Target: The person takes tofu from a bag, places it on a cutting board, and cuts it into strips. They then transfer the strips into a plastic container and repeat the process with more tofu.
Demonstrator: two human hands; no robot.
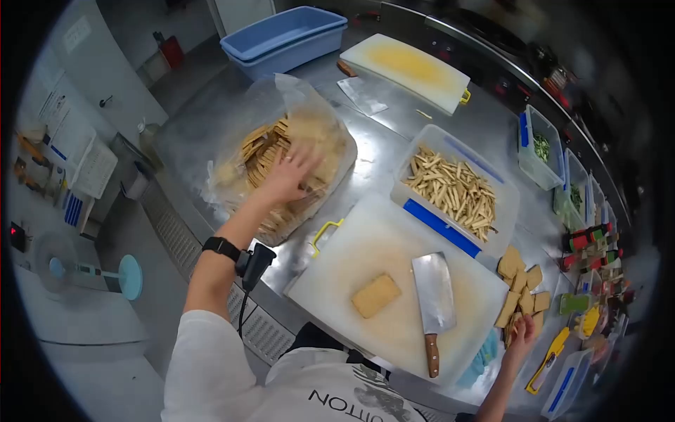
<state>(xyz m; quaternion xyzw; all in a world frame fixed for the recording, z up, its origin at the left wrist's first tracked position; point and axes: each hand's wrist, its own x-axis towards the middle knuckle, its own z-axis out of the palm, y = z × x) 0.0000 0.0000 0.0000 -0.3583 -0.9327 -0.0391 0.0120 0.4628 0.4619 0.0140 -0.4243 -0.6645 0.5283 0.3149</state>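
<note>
My left hand [295,172], fingers spread, is over stacked brown slabs [259,158] in a clear bag [299,88]. Between my hands, a single slab [376,295] lies on a white cutting board [323,281], a cleaver [434,295] just beside it; beyond stands a tub [508,218] of pale strips [453,190]. Well apart from my left, my right hand [522,330] meets a loose slab pile [520,285]; I cannot tell whether it grips any.

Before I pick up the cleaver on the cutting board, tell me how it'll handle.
The cleaver will probably feel blade-heavy, since its broad metal blade is much bigger than its wooden handle. It should stay stiff, as the blade looks flat and unbent. Lying flat, it would likely slide rather than roll.
</note>
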